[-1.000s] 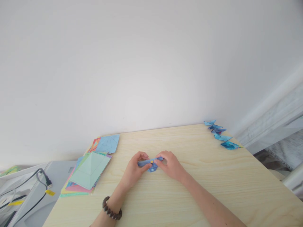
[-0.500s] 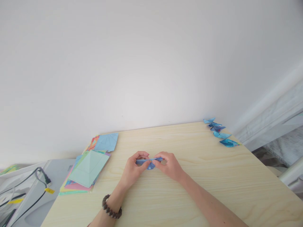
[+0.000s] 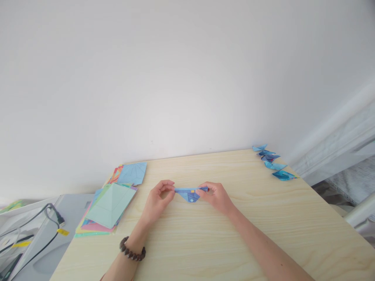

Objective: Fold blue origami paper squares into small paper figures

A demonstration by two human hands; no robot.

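A folded piece of blue origami paper (image 3: 189, 195) is stretched between my two hands above the middle of the table. Its top edge is straight, its lower part tapers downward, and a small yellow patch shows near the top. My left hand (image 3: 158, 199) pinches its left tip between thumb and fingers. The right end is gripped by my right hand (image 3: 216, 198), whose thumb lies on the front face and covers part of it. A dark beaded bracelet (image 3: 132, 249) circles my left wrist.
Stacked coloured paper sheets (image 3: 111, 205) lie at the table's left, with a blue sheet (image 3: 131, 173) behind them. Several folded blue paper shapes (image 3: 275, 166) line the back right edge. Cables (image 3: 51, 212) rest beyond the left edge. A white wall (image 3: 187, 86) rises behind the table (image 3: 187, 246).
My hands have moved apart, the left one outward to the left, the right slightly right. More of the folded paper's front now shows between them.
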